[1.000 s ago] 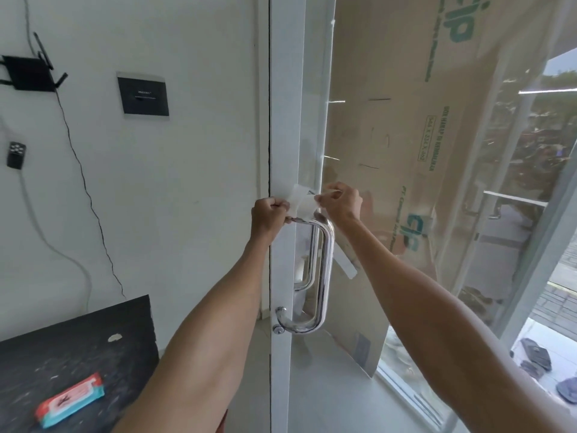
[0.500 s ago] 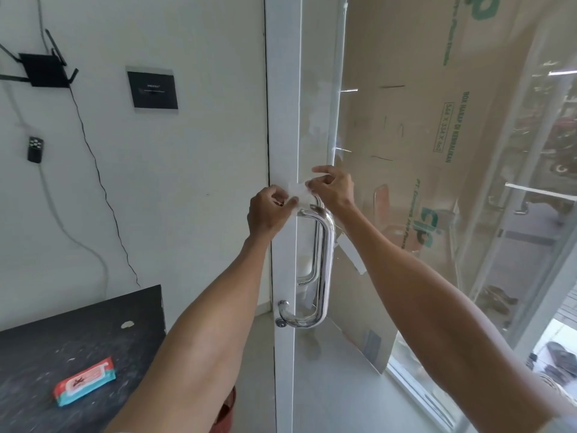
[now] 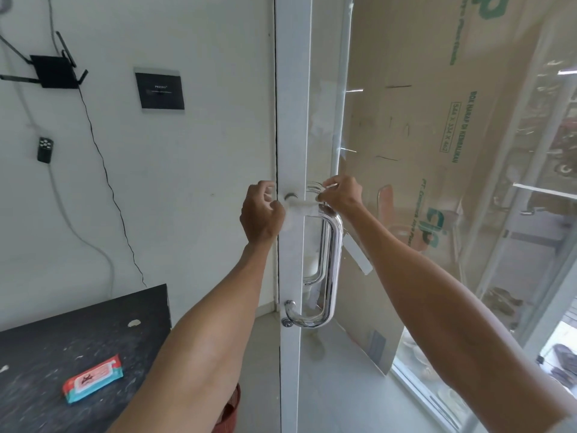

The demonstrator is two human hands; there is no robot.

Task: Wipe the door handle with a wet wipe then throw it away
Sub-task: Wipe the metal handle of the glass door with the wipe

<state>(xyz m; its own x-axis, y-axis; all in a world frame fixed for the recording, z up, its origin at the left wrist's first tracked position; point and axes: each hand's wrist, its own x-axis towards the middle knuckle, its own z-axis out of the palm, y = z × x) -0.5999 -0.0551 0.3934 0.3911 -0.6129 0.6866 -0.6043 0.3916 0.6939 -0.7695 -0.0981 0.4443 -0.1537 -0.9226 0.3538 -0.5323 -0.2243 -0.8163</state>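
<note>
Two hands worked one wet wipe stretched over the top bar of one chrome door handle; the left hand clenched one end, the right hand pinched the other; both arms reached forward; one wipes packet lay on the dark table.

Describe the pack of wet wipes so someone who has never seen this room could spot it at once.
Start at the white door frame with the chrome door handle, then look down and left to the dark, scuffed table against the wall. The wet wipe pack lies flat on it, nearer its front. It is the only colourful thing there: a soft teal packet with a pink-and-white label.
</note>
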